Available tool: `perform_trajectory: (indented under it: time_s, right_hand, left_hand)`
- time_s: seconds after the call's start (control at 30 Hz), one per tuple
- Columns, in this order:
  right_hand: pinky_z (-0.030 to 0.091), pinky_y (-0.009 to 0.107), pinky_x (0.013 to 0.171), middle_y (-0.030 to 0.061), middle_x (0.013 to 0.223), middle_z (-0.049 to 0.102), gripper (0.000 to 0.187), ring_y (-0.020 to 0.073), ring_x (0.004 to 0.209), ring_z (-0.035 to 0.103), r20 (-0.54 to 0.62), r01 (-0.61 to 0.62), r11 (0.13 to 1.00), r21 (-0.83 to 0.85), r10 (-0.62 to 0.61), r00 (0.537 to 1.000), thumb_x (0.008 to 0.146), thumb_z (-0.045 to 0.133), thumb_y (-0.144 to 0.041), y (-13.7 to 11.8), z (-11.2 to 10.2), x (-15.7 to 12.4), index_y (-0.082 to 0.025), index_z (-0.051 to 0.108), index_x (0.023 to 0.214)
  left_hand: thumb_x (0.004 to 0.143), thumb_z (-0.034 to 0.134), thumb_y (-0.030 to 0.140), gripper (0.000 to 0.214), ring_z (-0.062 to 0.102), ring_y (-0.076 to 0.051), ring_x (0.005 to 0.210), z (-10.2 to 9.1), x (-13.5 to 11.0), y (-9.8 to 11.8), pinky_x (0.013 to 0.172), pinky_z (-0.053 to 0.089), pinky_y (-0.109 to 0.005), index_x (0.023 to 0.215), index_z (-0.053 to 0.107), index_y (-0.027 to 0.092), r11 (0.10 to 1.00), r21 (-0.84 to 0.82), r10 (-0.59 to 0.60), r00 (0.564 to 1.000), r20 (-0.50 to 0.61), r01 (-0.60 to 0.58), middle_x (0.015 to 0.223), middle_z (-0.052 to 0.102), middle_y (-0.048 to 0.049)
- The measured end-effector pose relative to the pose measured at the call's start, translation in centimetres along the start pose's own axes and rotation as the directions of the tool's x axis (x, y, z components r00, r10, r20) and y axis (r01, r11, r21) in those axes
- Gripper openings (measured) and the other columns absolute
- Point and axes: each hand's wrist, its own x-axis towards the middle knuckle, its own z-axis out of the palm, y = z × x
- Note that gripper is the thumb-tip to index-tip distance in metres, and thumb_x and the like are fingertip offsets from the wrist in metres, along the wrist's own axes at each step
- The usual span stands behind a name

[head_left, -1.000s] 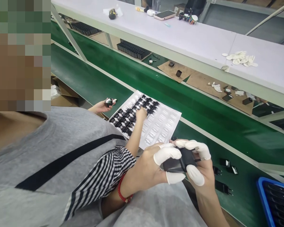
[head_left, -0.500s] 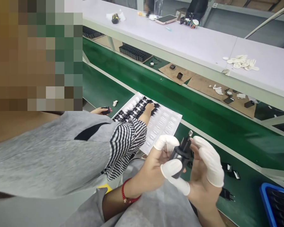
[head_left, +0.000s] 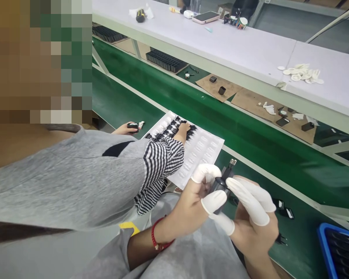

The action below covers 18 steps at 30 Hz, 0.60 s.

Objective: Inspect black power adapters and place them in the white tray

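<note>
A black power plug adapter [head_left: 220,182] is held up in front of me, its two metal-tipped prongs pointing up and away. My left hand [head_left: 189,207] grips the body between thumb and forefinger, both in white finger cots. My right hand [head_left: 257,217], also in white cots, pinches the plug from the other side. Its fingertips press by the collar below the prongs, while its thumb lies under the body. The fingers cover much of the lower body. Behind my right hand, more black plug parts [head_left: 282,238] lie on the green bench [head_left: 299,252].
A co-worker in a grey top [head_left: 61,178] sits close on my left, one hand [head_left: 184,130] over a white blister tray [head_left: 211,145] of black plugs. A blue bin [head_left: 322,236] of black parts stands at right. Above runs a white shelf [head_left: 250,50] with finger cots [head_left: 304,73].
The plug has turned so both prongs show. My right fingers have moved inward onto its collar. The co-worker's left hand, holding a black part, has shifted slightly.
</note>
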Motion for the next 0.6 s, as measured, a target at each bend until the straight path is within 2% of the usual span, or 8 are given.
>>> perform_trajectory:
  time_s: [0.1,0.2,0.23,0.3,0.37,0.4,0.5,0.6]
  right_hand:
    - [0.062,0.038,0.087,0.0111,0.116,0.064,0.072,0.0258,0.107,0.064,0.003,-0.003,1.000,0.013,0.003,1.000,0.077,0.081,-0.017,0.6,0.0,-0.3,-0.019,0.051,0.143]
    - [0.061,0.038,0.090,0.0101,0.121,0.065,0.066,0.0258,0.110,0.065,0.145,-0.155,0.980,0.129,0.136,0.980,0.080,0.080,-0.029,1.7,-0.4,-0.8,-0.026,0.054,0.140]
    - [0.060,0.039,0.092,0.0100,0.125,0.064,0.065,0.0263,0.112,0.065,0.178,-0.241,0.944,0.224,0.203,0.963,0.082,0.077,-0.036,2.1,-0.5,-1.1,-0.028,0.053,0.141]
    - [0.059,0.040,0.094,0.0098,0.132,0.063,0.066,0.0271,0.115,0.066,0.207,-0.416,0.796,0.439,0.361,0.909,0.086,0.070,-0.050,2.7,-0.6,-1.6,-0.029,0.049,0.145]
    - [0.060,0.040,0.094,0.0093,0.135,0.063,0.064,0.0275,0.116,0.066,0.214,-0.510,0.638,0.577,0.485,0.848,0.087,0.066,-0.056,3.0,-0.4,-1.9,-0.030,0.051,0.143]
    - [0.060,0.039,0.093,0.0077,0.133,0.064,0.057,0.0268,0.115,0.067,0.222,-0.532,0.596,0.601,0.515,0.828,0.086,0.068,-0.054,3.0,-0.3,-1.9,-0.032,0.056,0.138]
    - [0.061,0.036,0.088,0.0025,0.119,0.072,0.035,0.0239,0.108,0.069,0.221,-0.536,0.589,0.604,0.522,0.823,0.085,0.073,-0.043,2.6,-0.3,-1.3,-0.036,0.069,0.119]
    - [0.061,0.034,0.083,0.0035,0.108,0.075,0.030,0.0234,0.099,0.070,0.230,-0.540,0.670,0.509,0.499,0.836,0.082,0.076,-0.036,2.0,-0.7,-0.3,-0.031,0.073,0.111]
  left_hand:
    - [0.079,0.072,0.033,0.030,0.043,-0.010,0.070,-0.6,0.1,-0.7,0.064,0.039,-0.022,0.093,0.046,0.024,1.000,0.024,-0.007,1.000,-0.028,0.008,0.083,0.042,0.0046]
    - [0.082,0.069,0.036,0.028,0.046,-0.011,0.072,-1.8,0.2,-1.7,0.066,0.040,-0.023,0.095,0.046,0.024,0.995,0.100,-0.005,0.999,-0.046,0.009,0.084,0.042,0.0044]
    - [0.083,0.067,0.036,0.027,0.049,-0.012,0.076,-2.3,0.1,-2.0,0.069,0.042,-0.025,0.097,0.048,0.024,0.988,0.157,0.016,0.999,-0.043,-0.010,0.086,0.045,0.0035]
    - [0.084,0.067,0.034,0.027,0.055,-0.016,0.087,-3.0,0.0,-2.0,0.079,0.045,-0.029,0.103,0.051,0.024,0.947,0.311,0.089,0.996,-0.001,-0.084,0.092,0.053,0.0008]
    - [0.083,0.068,0.030,0.026,0.058,-0.019,0.096,-3.4,-0.1,-1.5,0.088,0.046,-0.033,0.104,0.055,0.024,0.876,0.455,0.135,0.987,0.089,-0.161,0.101,0.060,-0.0021]
    - [0.082,0.068,0.028,0.024,0.060,-0.020,0.098,-3.5,-0.1,-1.1,0.089,0.047,-0.034,0.103,0.056,0.024,0.838,0.508,0.147,0.979,0.140,-0.199,0.106,0.062,-0.0031]
    - [0.082,0.069,0.027,0.022,0.063,-0.022,0.101,-3.4,-0.2,0.1,0.090,0.048,-0.035,0.100,0.057,0.025,0.770,0.580,0.154,0.960,0.234,-0.265,0.114,0.065,-0.0044]
    - [0.077,0.076,0.028,0.040,0.066,-0.021,0.098,-3.2,-0.6,0.6,0.085,0.051,-0.033,0.110,0.054,0.026,0.753,0.628,0.126,0.980,0.152,-0.195,0.111,0.066,-0.0037]
